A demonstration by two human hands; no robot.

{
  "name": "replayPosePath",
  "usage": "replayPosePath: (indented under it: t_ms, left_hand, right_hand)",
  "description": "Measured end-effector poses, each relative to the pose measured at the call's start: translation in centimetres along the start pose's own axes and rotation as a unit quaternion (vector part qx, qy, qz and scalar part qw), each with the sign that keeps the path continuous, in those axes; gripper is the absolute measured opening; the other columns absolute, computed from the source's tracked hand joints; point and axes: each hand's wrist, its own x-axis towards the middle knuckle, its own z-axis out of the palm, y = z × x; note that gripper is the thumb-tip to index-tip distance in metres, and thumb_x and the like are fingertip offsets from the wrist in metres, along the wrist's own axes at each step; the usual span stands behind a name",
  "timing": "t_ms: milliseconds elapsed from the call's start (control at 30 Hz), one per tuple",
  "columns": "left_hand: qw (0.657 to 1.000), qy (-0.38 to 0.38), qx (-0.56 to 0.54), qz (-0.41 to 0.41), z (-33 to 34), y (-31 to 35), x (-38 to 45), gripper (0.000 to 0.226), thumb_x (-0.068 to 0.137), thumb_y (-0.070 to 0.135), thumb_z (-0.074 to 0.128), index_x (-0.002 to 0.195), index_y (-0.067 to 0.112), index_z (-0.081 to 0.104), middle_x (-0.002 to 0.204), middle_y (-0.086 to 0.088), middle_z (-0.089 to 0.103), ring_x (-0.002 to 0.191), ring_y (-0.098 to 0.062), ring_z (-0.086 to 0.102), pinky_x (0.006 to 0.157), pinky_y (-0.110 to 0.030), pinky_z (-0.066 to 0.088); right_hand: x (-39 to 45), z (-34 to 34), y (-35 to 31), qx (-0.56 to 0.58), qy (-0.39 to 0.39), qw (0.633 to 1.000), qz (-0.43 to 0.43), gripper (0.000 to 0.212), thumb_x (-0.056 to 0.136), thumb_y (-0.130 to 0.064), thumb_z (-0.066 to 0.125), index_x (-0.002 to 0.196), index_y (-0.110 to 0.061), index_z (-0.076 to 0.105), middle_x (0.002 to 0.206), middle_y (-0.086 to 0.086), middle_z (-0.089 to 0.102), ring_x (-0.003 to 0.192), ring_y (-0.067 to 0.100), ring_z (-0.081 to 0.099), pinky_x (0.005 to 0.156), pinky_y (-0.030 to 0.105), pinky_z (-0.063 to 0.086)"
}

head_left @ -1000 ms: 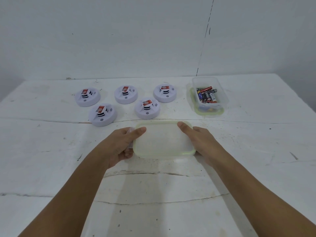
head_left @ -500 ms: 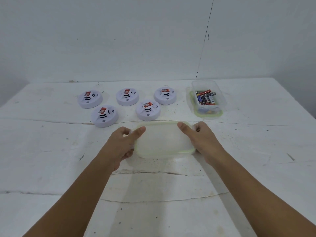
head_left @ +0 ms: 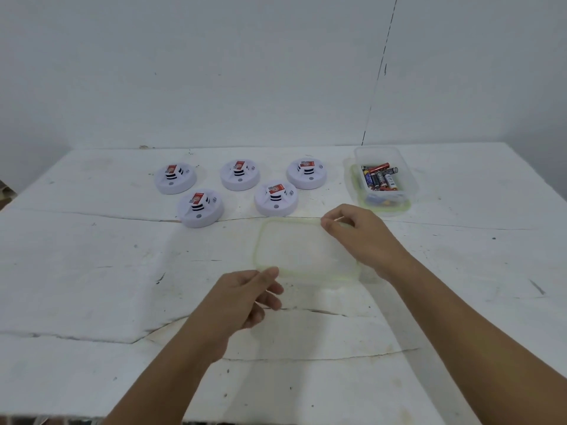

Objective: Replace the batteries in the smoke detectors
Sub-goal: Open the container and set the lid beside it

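- Looking down from the head view, the lidded container [head_left: 306,250] is lying at the centre of the frame on the white counter [head_left: 92,271], its long axis running left to right, its pale green-rimmed lid looking seated on top.
- Reaching in from the lower right, the right hand [head_left: 365,237] is sitting on the container's upper right corner, its fingers [head_left: 333,220] curling over the far rim and seeming to pinch the lid's edge there.
- Hovering at the container's lower left corner, the left hand [head_left: 245,297] is showing loosely curled fingers; its thumb tip is lying at the near rim, but I cannot tell whether it is actually touching or gripping anything.
- Sitting in the upper middle of the frame, the five smoke detectors [head_left: 239,185] are lying in two rows beyond the container, well apart from both hands; the lower right one is nearest the right hand.
- Standing at the upper right, the open tub of batteries [head_left: 380,179] is resting on its own green lid, just beyond the right hand, so the right hand is judged the nearer one for fetching cells.
- Judging the step: the central container is probably being opened first, the lid peeling from its far right corner.
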Motion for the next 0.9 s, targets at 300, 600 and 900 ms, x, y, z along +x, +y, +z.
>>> replayPosePath:
  t_ms: [300,600,900]
  left_hand:
    - [0.997,0.077,-0.018,0.023,-1.0,1.1,3.9,0.032,0.109,0.036,0.05,0.104,0.005,0.058,0.079,-0.008,0.069,0.052,-0.021,0.059,0.055,-0.029,0.039]
    - [0.995,0.054,0.075,0.039,0.1,2.7,6.4,0.046,0.108,0.049,0.041,0.115,0.008,0.061,0.099,-0.012,0.069,0.07,-0.021,0.058,0.073,-0.037,0.049]
    - [0.989,-0.098,-0.096,-0.049,-2.3,1.8,6.9,0.077,0.075,0.047,0.082,0.134,0.001,0.064,0.129,-0.022,0.07,0.107,-0.033,0.064,0.109,-0.051,0.045]
  right_hand:
    - [-1.5,-0.2,-0.3,0.067,-0.186,0.969,0.146,0.018,0.097,-0.032,0.067,0.108,-0.018,0.065,0.093,-0.002,0.074,0.075,0.011,0.067,0.077,0.029,0.059]
    - [-1.3,2.2,-0.1,0.19,-0.108,0.959,0.178,0.049,0.097,-0.059,0.063,0.104,-0.01,0.058,0.086,0.003,0.067,0.065,0.015,0.064,0.053,0.024,0.051]
    - [-0.8,3.3,1.4,0.229,-0.068,0.961,0.142,0.053,0.087,-0.061,0.074,0.089,-0.013,0.052,0.079,0.002,0.062,0.062,0.016,0.061,0.056,0.031,0.05]
